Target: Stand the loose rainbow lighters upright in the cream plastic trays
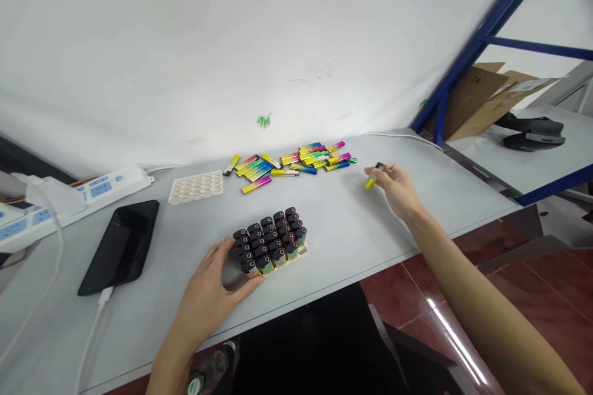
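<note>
My left hand [210,290] grips the left end of a pale tray [303,251] near the front edge of the table. Several black-topped lighters [271,244] stand upright in rows in that tray, with a free hole at its front right corner. Off to the right, my right hand [393,185] holds a yellow lighter [370,182] with a black top between thumb and fingers, above the table. Near the wall lies a loose pile of shiny multicoloured lighters [315,157], and more of them [254,170] are spread to its left.
A white tray with oval holes [196,187] lies behind and left. Farther left are a black phone [121,247] with a white cable and a power strip [102,188]. A blue metal frame [482,43] and a cardboard box [477,99] stand at the right.
</note>
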Motion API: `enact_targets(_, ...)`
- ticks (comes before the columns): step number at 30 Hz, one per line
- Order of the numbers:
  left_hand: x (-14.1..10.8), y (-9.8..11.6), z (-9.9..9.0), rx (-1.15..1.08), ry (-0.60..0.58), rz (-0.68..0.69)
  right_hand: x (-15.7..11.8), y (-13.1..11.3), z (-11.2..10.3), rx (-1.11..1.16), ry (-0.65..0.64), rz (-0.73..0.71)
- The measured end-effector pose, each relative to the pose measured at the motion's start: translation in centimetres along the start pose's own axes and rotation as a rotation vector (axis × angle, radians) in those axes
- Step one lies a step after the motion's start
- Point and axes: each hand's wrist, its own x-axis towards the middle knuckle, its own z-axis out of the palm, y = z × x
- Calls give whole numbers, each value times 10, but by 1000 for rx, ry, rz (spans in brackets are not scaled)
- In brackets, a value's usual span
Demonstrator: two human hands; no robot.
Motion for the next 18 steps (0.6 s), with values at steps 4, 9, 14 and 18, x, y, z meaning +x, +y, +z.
enact_targets(4, 0, 0, 0, -2, -5, -22, -7, -23, 42, 305, -156, 135)
enact_targets(9, -1, 0, 1, 5, 6, -29, -12, -24, 79, 359, -288, 249)
enact_targets(14, -1, 1, 0, -7, -2, -36, -16, -6, 87, 349, -285, 249)
enact_targets(18, 0, 2, -2, -20, -6, -51, -21, -1, 87, 319, -274, 172)
